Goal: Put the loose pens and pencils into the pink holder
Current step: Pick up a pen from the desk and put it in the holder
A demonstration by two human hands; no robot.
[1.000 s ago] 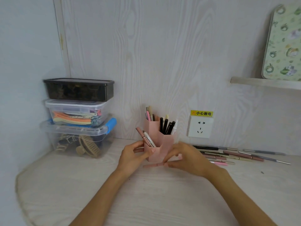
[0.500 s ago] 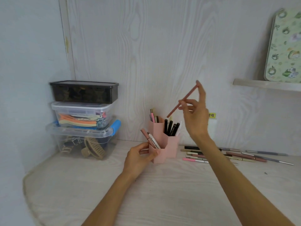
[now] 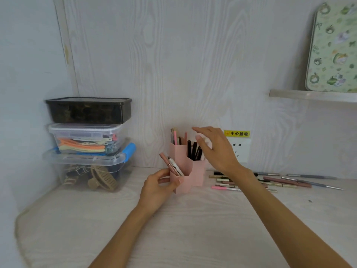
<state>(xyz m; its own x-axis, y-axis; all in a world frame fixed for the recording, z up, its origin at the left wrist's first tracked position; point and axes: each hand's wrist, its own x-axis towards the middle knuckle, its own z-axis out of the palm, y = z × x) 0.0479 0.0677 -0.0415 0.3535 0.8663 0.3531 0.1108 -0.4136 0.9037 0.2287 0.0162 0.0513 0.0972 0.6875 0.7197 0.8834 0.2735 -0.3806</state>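
Observation:
The pink holder (image 3: 186, 171) stands on the desk near the back wall, its hexagonal compartments holding several pens and pencils. My left hand (image 3: 156, 187) grips its lowest front compartment, where a pink pen (image 3: 164, 159) and a white marker (image 3: 174, 167) lean out to the left. My right hand (image 3: 216, 148) hovers just right of and above the holder, fingers spread and relaxed, holding nothing. Several loose pens and pencils (image 3: 278, 181) lie on the desk to the right, partly hidden behind my right forearm.
Three stacked plastic boxes (image 3: 87, 144) fill the back left corner. A wall socket (image 3: 240, 150) with a yellow warning label sits behind my right hand. A shelf (image 3: 313, 95) with a patterned board juts out at the upper right.
My right hand lifted a pink pencil off the desk, raised it over the holder and let it go into the holder; it is now lower and holds nothing. My left hand stayed on the holder.

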